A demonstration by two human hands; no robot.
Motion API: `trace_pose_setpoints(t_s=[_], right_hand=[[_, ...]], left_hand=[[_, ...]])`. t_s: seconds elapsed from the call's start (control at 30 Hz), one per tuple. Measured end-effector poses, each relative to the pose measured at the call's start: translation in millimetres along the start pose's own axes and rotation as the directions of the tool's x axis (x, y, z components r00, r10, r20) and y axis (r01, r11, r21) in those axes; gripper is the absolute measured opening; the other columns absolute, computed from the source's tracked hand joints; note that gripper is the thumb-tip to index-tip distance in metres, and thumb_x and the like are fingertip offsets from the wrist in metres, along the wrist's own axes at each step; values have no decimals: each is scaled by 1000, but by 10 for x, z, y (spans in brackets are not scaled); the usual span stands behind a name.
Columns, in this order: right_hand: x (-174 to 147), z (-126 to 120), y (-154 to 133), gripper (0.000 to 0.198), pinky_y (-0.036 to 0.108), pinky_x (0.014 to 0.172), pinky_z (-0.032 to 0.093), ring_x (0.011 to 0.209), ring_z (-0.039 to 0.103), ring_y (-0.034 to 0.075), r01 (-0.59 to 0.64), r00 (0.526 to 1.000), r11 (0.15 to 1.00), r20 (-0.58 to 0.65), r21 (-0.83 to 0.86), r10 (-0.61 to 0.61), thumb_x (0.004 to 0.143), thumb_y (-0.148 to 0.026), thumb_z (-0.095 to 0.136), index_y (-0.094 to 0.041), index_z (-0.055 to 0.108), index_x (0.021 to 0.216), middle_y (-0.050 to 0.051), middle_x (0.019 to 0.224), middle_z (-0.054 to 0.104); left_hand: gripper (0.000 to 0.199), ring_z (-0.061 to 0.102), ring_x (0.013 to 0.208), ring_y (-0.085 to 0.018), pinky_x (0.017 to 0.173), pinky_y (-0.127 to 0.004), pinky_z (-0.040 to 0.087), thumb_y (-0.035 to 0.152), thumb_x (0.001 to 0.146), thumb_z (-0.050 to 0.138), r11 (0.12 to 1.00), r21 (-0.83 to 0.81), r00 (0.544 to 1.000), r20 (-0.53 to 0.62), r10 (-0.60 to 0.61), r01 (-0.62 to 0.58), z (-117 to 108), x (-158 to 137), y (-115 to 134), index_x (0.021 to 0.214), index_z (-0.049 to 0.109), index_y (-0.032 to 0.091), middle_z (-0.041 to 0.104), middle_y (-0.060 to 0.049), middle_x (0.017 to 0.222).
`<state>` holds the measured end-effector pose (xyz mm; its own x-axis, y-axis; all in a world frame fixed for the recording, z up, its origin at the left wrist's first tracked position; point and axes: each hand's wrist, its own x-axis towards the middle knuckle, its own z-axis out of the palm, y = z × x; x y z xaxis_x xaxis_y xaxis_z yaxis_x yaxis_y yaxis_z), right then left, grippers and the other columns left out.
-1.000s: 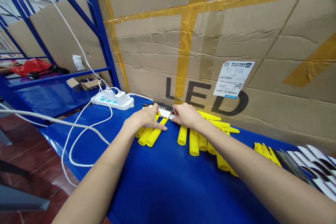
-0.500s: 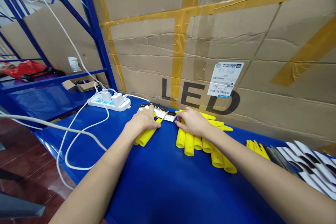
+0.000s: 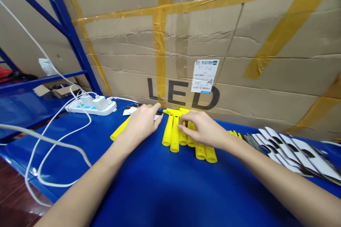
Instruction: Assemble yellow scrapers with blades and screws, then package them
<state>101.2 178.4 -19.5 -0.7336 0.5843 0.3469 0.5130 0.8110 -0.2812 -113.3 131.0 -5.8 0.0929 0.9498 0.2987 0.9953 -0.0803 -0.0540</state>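
Note:
My left hand (image 3: pixel 144 120) reaches over printed black-and-white cards (image 3: pixel 129 110) at the foot of the carton, thumb and forefinger apart. Beneath it a yellow plastic tube-like handle (image 3: pixel 119 129) sticks out to the left. My right hand (image 3: pixel 205 126) is curled, with thumb and forefinger brought together over a row of yellow T-shaped plastic handles (image 3: pixel 174 136). Whatever is between its fingertips is hidden. Several of these handles lie side by side, hollow round ends toward me and crossbars against the carton.
A large taped carton (image 3: pixel 128 53) walls off the back of the blue table (image 3: pixel 149 188). To the left are a white power strip (image 3: pixel 106 109) with plugs and loose cables (image 3: pixel 44 142). White cards with dark patches (image 3: pixel 290 149) and more yellow pieces (image 3: pixel 234 133) lie right.
The view has turned right, so the scene sits further left. My left hand has shifted right over the cards, covering more of them. My right hand stays by the yellow handles.

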Motion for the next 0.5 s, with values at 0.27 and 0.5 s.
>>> trace_pose_setpoints(t_s=[0.27, 0.5], right_hand=[[-909, -304, -250, 19, 30, 71, 41, 77, 60, 16, -24, 1000, 995, 4, 99, 24, 98, -25, 53, -20, 67, 85, 3, 81, 67], [-1788, -359, -697, 17, 27, 60, 41, 68, 61, 14, -52, 995, 991, 92, 127, 41, 93, -29, 64, -23, 62, 77, -1, 74, 66]], left_hand=[[22, 64, 88, -23, 79, -37, 51, 25, 99, 44, 928, -169, 934, -197, 298, -331, 26, -107, 379, 97, 65, 17, 69, -8, 95], [22, 61, 94, -21, 84, -37, 52, 21, 100, 43, 673, -246, 717, -221, 662, -697, 7, -271, 822, 99, 65, 16, 67, -8, 98]])
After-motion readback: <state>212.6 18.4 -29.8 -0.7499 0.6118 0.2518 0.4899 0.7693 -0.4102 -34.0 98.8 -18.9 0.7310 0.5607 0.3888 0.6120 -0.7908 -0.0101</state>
